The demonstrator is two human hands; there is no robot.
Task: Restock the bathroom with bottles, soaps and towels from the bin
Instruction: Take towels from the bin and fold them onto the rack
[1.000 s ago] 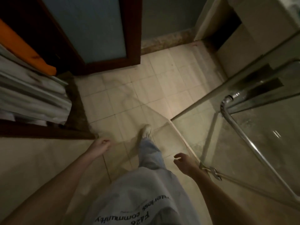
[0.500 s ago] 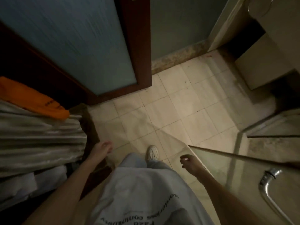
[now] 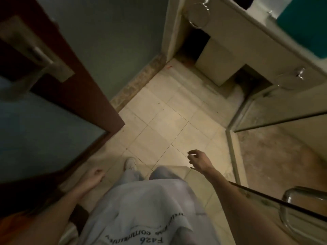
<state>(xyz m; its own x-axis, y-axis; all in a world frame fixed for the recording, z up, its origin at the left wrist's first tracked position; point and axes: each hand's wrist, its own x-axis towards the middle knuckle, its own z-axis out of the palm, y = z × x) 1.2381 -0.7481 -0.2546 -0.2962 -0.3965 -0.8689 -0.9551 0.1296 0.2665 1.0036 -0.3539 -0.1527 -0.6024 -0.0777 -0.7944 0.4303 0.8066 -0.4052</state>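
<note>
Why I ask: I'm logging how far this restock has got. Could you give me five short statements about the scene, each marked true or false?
1. The left hand and the right hand both hold nothing. True.
2. A towel hangs in the chrome ring on the vanity front. False: the ring is bare.
3. The person stands on a tiled floor. True.
4. The right hand grips the shower door handle. False: the hand hangs over the floor, apart from the handle.
5. The wooden door has a frosted panel. True.
</note>
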